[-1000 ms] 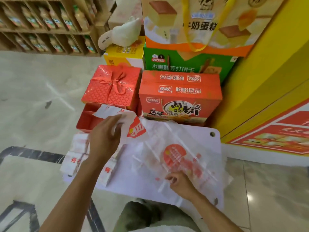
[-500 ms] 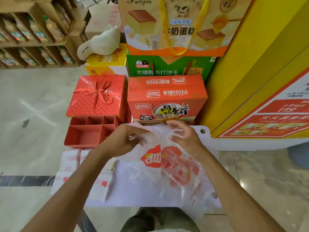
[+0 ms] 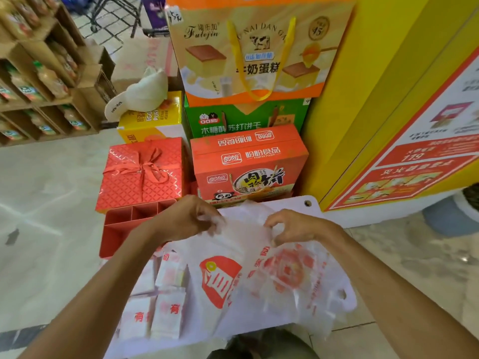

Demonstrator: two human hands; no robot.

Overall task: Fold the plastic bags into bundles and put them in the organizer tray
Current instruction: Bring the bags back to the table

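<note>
The left hand [image 3: 189, 218] and right hand [image 3: 293, 226] each pinch the far edge of a thin printed bag [image 3: 285, 270], which lies spread on a white board [image 3: 295, 203]; whether one bag or two overlap there, I cannot tell. This looks like the start of a fold. Next, the edge needs drawing toward the body and flattening. Folded bundles [image 3: 166, 312] lie beside the left forearm and are not yet in the red tray [image 3: 116, 229], which sits just beyond and is partly hidden by that wrist. Stacked boxes [image 3: 248, 161] crowd the board's far side.
</note>
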